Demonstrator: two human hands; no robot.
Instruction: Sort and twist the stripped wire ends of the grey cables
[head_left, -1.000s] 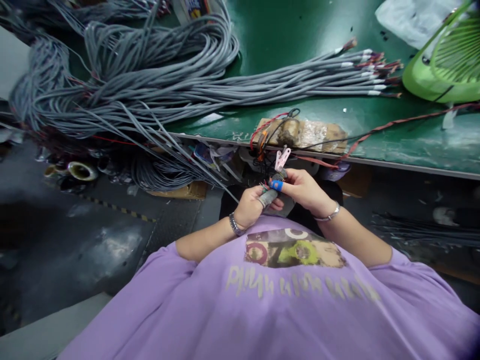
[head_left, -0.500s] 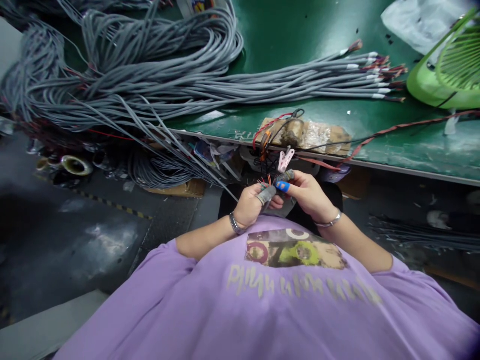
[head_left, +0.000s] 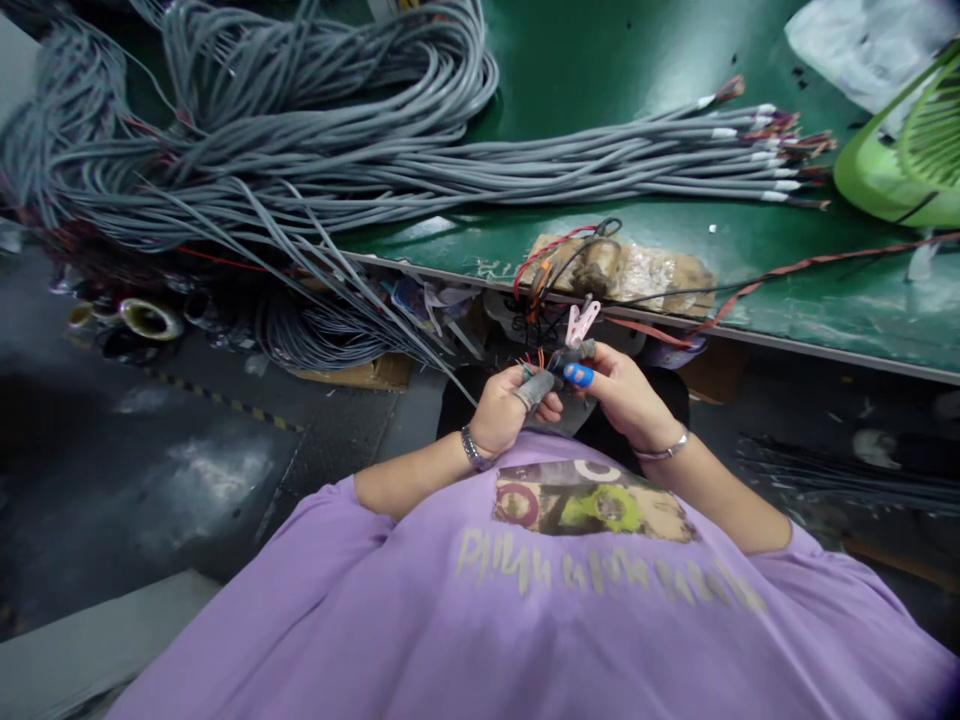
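Note:
My left hand [head_left: 504, 408] is closed on the end of a grey cable [head_left: 431, 352] that runs down to it from the bundle on the bench. Thin orange and green wires [head_left: 536, 360] fan out above its thumb, which wears a grey finger cover [head_left: 534, 390]. Close beside it, my right hand [head_left: 634, 400] is pinched, with a blue guard [head_left: 579, 375] on the thumb and a grey cover on the index finger. Its fingertips are near the loose wires, but what lies between them is hidden. A pink clip [head_left: 582, 324] is just above the right fingertips.
On the green bench [head_left: 600, 60] lies a large bundle of grey cables [head_left: 525, 165] with stripped ends. A soldering-type block on cardboard [head_left: 660, 275] sits at the edge. A green fan [head_left: 900, 150] and a plastic bag [head_left: 855, 50] are at right. Coiled cables [head_left: 315, 325] lie below.
The view has shifted slightly, so the bench things appear farther right. My right fingertips have moved a little to the right, away from my left thumb. My left hand keeps its hold.

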